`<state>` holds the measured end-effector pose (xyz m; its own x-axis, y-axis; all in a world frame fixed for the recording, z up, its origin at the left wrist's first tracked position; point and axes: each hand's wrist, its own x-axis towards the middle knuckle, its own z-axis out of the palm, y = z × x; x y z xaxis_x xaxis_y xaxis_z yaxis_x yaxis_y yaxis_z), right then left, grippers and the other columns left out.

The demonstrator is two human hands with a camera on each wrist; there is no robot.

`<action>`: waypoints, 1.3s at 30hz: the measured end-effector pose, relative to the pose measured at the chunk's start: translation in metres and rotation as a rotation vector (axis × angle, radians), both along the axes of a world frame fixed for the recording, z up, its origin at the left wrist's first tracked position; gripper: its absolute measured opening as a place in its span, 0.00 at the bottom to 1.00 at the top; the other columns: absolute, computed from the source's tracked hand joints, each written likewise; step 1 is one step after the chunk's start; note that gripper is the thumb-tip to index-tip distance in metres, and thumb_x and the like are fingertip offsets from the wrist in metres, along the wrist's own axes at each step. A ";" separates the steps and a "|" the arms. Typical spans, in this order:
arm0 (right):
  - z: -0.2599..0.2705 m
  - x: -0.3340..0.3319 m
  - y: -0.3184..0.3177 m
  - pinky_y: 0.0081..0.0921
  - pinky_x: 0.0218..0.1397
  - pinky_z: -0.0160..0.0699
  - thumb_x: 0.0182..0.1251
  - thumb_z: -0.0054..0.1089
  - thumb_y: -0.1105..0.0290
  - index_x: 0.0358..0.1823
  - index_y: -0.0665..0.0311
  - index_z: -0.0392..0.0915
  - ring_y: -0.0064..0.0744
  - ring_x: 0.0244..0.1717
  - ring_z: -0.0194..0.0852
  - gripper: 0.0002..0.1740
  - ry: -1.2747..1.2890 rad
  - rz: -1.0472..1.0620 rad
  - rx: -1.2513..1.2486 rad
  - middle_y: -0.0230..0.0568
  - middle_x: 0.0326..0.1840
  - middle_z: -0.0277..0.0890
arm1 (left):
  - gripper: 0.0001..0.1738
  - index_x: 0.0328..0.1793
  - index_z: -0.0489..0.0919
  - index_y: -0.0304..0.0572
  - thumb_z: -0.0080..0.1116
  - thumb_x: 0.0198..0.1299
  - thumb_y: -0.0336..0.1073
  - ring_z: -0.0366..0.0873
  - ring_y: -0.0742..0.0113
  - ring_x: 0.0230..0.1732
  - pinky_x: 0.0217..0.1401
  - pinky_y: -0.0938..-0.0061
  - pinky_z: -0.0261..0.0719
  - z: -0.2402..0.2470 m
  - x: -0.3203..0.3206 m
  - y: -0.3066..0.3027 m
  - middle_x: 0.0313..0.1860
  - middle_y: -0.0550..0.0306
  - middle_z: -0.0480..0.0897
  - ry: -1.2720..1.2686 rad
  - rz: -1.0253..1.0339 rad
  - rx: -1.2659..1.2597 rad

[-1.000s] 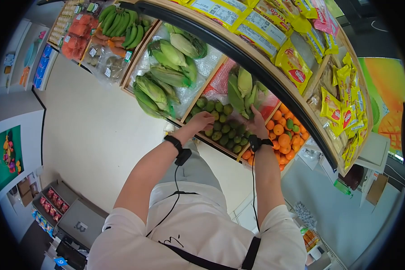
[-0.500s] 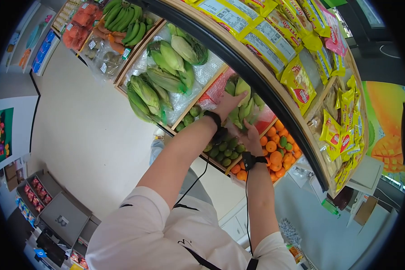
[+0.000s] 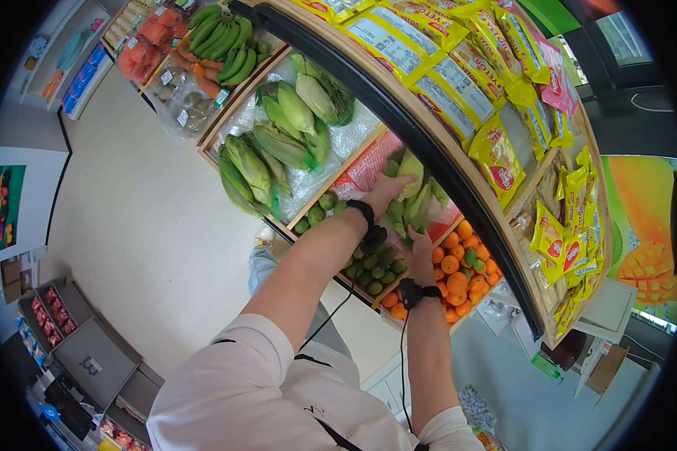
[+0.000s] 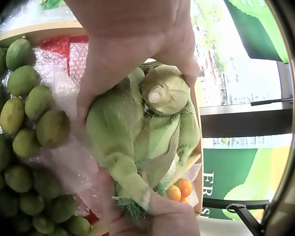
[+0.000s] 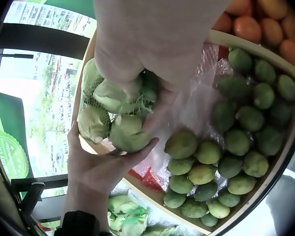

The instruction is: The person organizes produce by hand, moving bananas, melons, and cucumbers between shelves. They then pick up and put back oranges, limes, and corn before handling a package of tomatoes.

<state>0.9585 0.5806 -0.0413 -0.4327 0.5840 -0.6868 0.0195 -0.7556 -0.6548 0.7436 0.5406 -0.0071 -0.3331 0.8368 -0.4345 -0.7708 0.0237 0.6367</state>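
A bundle of corn ears in husks (image 3: 411,180) sits in a green net bag at the back of a wooden produce compartment. My left hand (image 3: 384,192) grips the bundle, its thumb and fingers spread around opposite sides in the left wrist view. At the bundle's near end my right hand (image 3: 421,254) pinches the gathered net, where green mesh (image 5: 146,93) bunches under its fingers in the right wrist view. Husk stubs (image 4: 160,93) face the left wrist camera. Green lime-like fruits (image 5: 201,174) lie beside the bundle, on clear plastic.
Oranges (image 3: 459,274) fill the compartment to the right. More netted corn (image 3: 252,169) lies on bubble wrap to the left, with green bananas (image 3: 222,41) beyond. A shelf with a dark curved edge (image 3: 399,120) overhangs the far side, carrying yellow snack packets (image 3: 496,154).
My left hand has moved from above the green fruits onto the corn bundle. My right hand stays at its near end. Over the last half second both hands hold nearly the same place.
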 end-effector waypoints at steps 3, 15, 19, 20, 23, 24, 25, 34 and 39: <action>0.028 0.004 -0.011 0.44 0.47 0.88 0.77 0.59 0.75 0.66 0.69 0.70 0.44 0.53 0.82 0.19 -0.044 -0.025 0.030 0.46 0.60 0.77 | 0.35 0.70 0.76 0.35 0.74 0.62 0.46 0.85 0.57 0.57 0.58 0.62 0.85 0.010 0.010 0.000 0.59 0.48 0.84 -0.082 -0.015 0.008; 0.094 0.026 -0.073 0.34 0.52 0.85 0.75 0.63 0.77 0.67 0.66 0.75 0.33 0.54 0.82 0.21 -0.167 -0.123 0.284 0.36 0.59 0.80 | 0.39 0.73 0.69 0.35 0.75 0.62 0.42 0.80 0.59 0.63 0.62 0.63 0.83 0.057 0.029 -0.069 0.64 0.48 0.80 -0.245 -0.014 0.002; 0.104 0.031 -0.095 0.35 0.57 0.83 0.75 0.62 0.78 0.68 0.65 0.73 0.34 0.58 0.81 0.22 -0.164 -0.089 0.289 0.37 0.61 0.80 | 0.50 0.81 0.58 0.39 0.76 0.60 0.47 0.76 0.58 0.69 0.68 0.62 0.79 0.066 0.028 -0.104 0.70 0.48 0.75 -0.259 -0.056 0.037; 0.105 0.031 -0.102 0.37 0.59 0.83 0.75 0.62 0.78 0.68 0.64 0.73 0.35 0.59 0.81 0.22 -0.163 -0.084 0.280 0.38 0.62 0.79 | 0.51 0.81 0.59 0.38 0.77 0.60 0.48 0.76 0.58 0.69 0.69 0.62 0.78 0.061 0.031 -0.111 0.70 0.48 0.75 -0.222 -0.026 0.025; 0.102 0.025 -0.118 0.36 0.59 0.83 0.74 0.62 0.79 0.68 0.65 0.73 0.36 0.59 0.81 0.22 -0.157 -0.068 0.269 0.39 0.62 0.79 | 0.51 0.80 0.60 0.36 0.78 0.59 0.49 0.75 0.57 0.69 0.72 0.63 0.75 0.038 0.037 -0.121 0.71 0.46 0.74 -0.149 0.039 -0.001; 0.099 0.022 -0.122 0.36 0.59 0.82 0.74 0.61 0.80 0.67 0.65 0.73 0.37 0.59 0.81 0.22 -0.154 -0.068 0.263 0.39 0.62 0.79 | 0.51 0.79 0.61 0.35 0.78 0.58 0.49 0.75 0.57 0.69 0.72 0.63 0.74 0.028 0.037 -0.123 0.71 0.46 0.74 -0.095 0.073 -0.027; 0.092 0.024 -0.125 0.36 0.59 0.82 0.74 0.61 0.80 0.67 0.65 0.73 0.37 0.59 0.81 0.22 -0.164 -0.058 0.257 0.39 0.62 0.79 | 0.50 0.78 0.62 0.34 0.78 0.58 0.49 0.75 0.57 0.69 0.73 0.64 0.73 0.018 0.039 -0.127 0.71 0.46 0.74 -0.043 0.104 -0.057; 0.085 -0.065 -0.095 0.34 0.65 0.79 0.75 0.59 0.79 0.67 0.70 0.74 0.36 0.61 0.80 0.21 -0.167 0.153 0.371 0.41 0.62 0.80 | 0.57 0.79 0.60 0.33 0.82 0.52 0.53 0.71 0.54 0.73 0.76 0.60 0.68 -0.003 -0.029 -0.121 0.73 0.42 0.72 0.230 0.407 -0.045; 0.092 -0.119 -0.078 0.33 0.64 0.79 0.76 0.58 0.79 0.67 0.70 0.75 0.33 0.61 0.80 0.20 -0.155 0.278 0.514 0.39 0.62 0.80 | 0.55 0.79 0.61 0.34 0.82 0.52 0.50 0.73 0.55 0.70 0.73 0.61 0.71 -0.005 -0.076 -0.107 0.72 0.42 0.74 0.231 0.406 -0.022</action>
<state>0.8393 0.5023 0.0507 -0.5345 0.7371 -0.4135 0.2949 -0.2958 -0.9086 0.6676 0.4338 -0.0122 -0.7215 0.6105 -0.3267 -0.5590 -0.2350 0.7952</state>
